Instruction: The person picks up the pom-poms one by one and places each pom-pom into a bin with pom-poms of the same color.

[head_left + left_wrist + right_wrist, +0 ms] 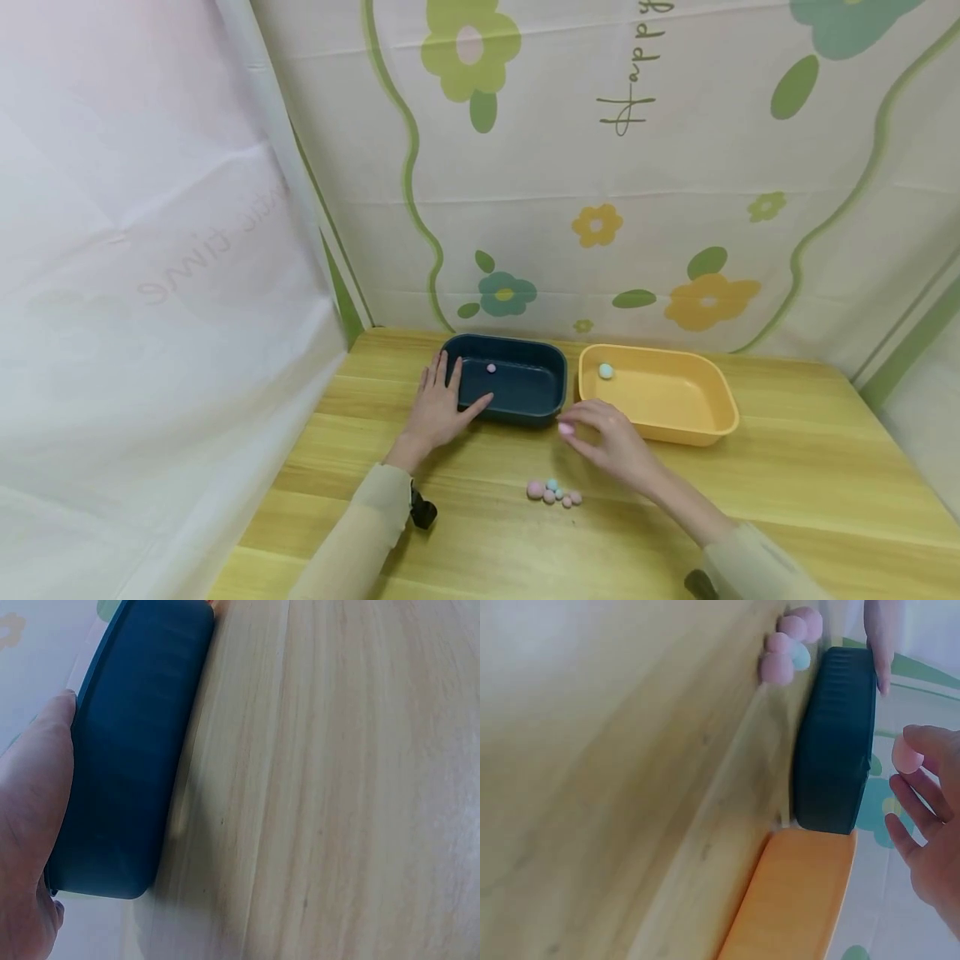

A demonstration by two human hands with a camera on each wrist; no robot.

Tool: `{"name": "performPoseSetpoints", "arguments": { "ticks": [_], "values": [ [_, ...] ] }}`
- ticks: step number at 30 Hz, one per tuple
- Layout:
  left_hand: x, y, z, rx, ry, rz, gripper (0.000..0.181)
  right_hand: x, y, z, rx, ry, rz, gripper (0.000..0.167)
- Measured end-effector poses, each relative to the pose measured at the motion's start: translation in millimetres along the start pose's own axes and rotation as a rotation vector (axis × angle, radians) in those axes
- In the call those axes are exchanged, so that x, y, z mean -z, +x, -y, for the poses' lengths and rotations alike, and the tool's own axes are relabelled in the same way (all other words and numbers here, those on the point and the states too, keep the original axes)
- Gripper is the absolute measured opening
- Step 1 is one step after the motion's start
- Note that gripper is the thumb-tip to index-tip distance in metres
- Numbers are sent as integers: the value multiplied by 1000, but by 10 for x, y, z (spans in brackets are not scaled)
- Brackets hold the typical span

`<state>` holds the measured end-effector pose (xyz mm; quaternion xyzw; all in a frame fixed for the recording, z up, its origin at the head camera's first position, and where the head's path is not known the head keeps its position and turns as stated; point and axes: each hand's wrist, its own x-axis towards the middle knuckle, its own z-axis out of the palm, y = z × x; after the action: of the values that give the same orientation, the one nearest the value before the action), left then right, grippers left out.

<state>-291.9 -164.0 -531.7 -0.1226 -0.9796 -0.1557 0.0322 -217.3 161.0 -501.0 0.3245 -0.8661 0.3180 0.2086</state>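
My right hand [617, 443] pinches a small pink ball [907, 756] between thumb and fingertips, just in front of the gap between two trays. My left hand [437, 410] rests on the left end of the dark blue tray [525, 390], its fingers spread over the rim. Inside that tray lies one small pink ball [491, 367]. To the right stands the yellow tray [663, 400], with a mint-coloured ball [606, 371] near its left end. On the table between my forearms sits a cluster of several balls, including a larger pink ball [535, 489] and a light blue ball [552, 484].
The wood-grain table [645, 542] carries both trays near its back edge. Behind it hangs a white curtain [540, 183] printed with flowers, and another white sheet [150, 333] closes off the left side.
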Motion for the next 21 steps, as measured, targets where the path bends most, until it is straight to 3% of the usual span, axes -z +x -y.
{"name": "performPoseSetpoints", "arguments": {
  "ticks": [9,21],
  "values": [
    [-1,12,-8,-4,13,-15,107,-154,292,-56,-80,9,26,19],
    [12,6,-25,8,14,-10,109,-403,634,-174,-120,-21,45,17]
  ]
}}
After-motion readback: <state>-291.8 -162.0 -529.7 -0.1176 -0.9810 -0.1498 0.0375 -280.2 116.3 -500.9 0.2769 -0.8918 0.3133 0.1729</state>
